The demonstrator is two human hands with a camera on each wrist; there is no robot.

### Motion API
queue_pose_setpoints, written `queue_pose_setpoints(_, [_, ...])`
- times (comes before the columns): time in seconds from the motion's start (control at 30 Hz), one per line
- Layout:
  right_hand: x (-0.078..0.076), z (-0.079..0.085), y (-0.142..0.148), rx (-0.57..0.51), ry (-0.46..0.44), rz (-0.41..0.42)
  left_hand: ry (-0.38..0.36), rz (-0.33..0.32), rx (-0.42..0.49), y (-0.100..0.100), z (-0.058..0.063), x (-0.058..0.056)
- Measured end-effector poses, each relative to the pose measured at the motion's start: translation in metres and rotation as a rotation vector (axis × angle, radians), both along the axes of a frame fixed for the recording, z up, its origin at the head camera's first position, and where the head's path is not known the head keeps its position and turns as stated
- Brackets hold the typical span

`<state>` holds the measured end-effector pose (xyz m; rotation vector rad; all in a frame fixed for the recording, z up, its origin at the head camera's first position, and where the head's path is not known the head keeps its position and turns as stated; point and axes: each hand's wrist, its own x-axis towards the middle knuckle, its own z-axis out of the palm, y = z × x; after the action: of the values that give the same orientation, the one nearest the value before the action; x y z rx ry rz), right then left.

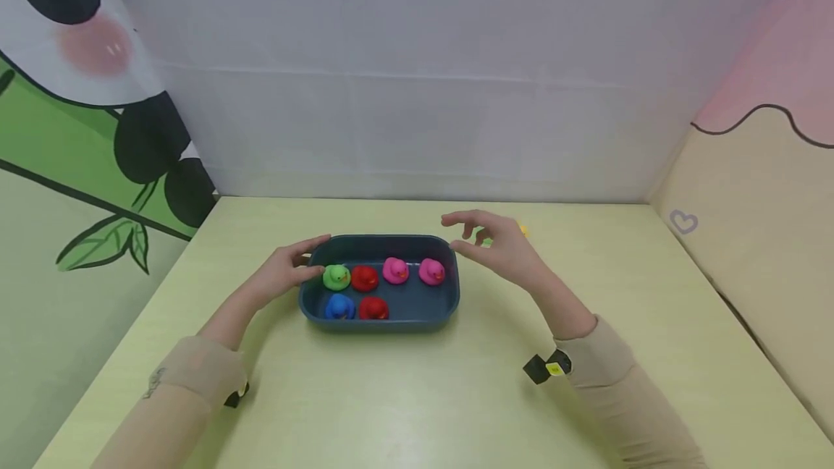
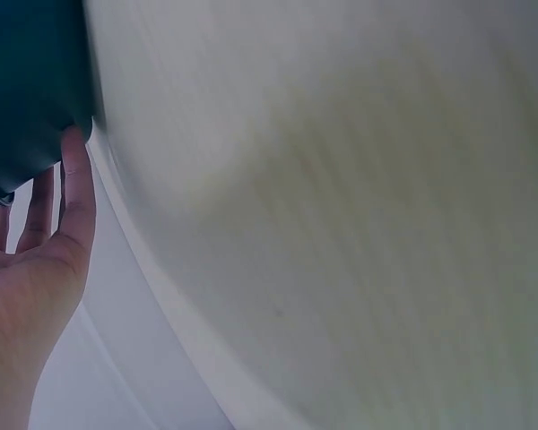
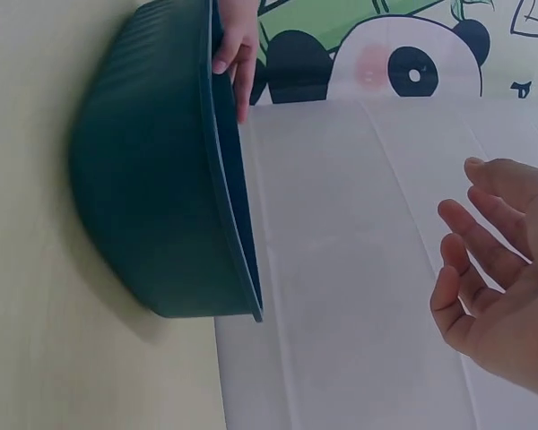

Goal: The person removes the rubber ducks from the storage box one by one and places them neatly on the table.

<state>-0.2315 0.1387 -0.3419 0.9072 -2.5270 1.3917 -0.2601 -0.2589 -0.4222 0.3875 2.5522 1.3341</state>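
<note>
A white sheet [image 1: 404,93] formed the backdrop behind a pale yellow surface [image 1: 404,389]. On this surface, before the person, stood a dark blue-green, rectangular tray with rounded corners [image 1: 420,302], its long side running left to right. Of the two hands, the left hand [image 1: 281,273] gripped the tray's left end, thumb over the rim and fingers along the outer wall; the right hand [image 1: 495,241] hung just beyond the right end, fingers loosely bent and parted, holding nothing.

Six small toy ducks lay inside the tray. The far row comprised, from left to right, a green duck [image 1: 337,277] near the left thumb, a red duck [image 1: 364,279], a pink duck [image 1: 395,271] and a second pink duck [image 1: 431,272]. The near row comprised a blue duck [image 1: 339,307] and, to its right, a second red duck [image 1: 374,308]. Smallest in view were a green patch [image 1: 487,242] and a yellow patch [image 1: 523,230], perhaps further toys, mostly hidden by the right hand.
</note>
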Motion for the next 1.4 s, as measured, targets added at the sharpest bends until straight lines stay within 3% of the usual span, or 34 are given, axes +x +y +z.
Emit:
queue_pose_setpoints(0.47, [0.009, -0.024, -0.048, -0.068, -0.136, 0.138, 0.002, 0.009, 0.002, 0.000, 0.001, 0.000])
queue_pose_setpoints(0.8, [0.001, -0.052, -0.077, -0.063, -0.210, 0.230, -0.017, 0.011, -0.001, 0.013, 0.026, 0.015])
queue_pose_setpoints(0.9, [-0.003, -0.059, -0.082, -0.019, -0.231, 0.244, -0.021, 0.012, -0.004, 0.013, 0.025, 0.015])
queue_pose_setpoints(1.13, [-0.013, -0.066, -0.088, 0.123, -0.255, 0.337, -0.003, 0.019, -0.032, 0.007, 0.007, 0.005])
queue_pose_setpoints(1.4, [-0.024, -0.073, -0.094, 0.222, -0.283, 0.492, 0.003, 0.014, -0.029, 0.009, 0.011, 0.007])
